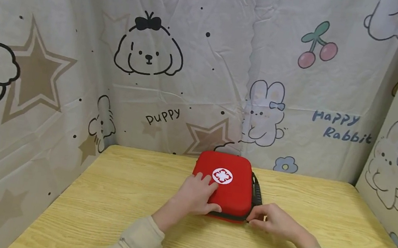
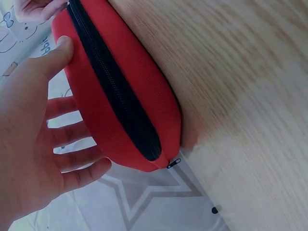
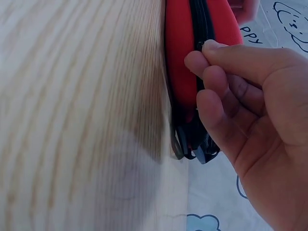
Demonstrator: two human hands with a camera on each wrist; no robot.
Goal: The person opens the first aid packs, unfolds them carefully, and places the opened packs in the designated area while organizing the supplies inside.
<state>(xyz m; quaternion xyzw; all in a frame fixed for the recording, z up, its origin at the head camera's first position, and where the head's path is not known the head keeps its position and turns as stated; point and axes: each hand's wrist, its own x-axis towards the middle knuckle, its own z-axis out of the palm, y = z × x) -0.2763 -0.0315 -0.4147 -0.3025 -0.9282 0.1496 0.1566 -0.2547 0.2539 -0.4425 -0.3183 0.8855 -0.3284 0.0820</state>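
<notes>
Two forearms in pale sleeves (image 1: 142, 238) are extended from either side toward a red case (image 1: 235, 193), which is laid flat toward the back of the wooden table (image 1: 119, 180), cross emblem (image 1: 222, 176) upward. The left hand (image 1: 195, 194) is rested on the case's near left part, its fingers relaxed and parted over the lid, its thumb set by the front edge. The right hand (image 1: 276, 222) is held low at the near right corner with fingers curled, and a zipper pull (image 3: 199, 45) is pinched between thumb and forefinger. Just beyond it, a black handle (image 1: 256, 190) is seen on the case's right side.
</notes>
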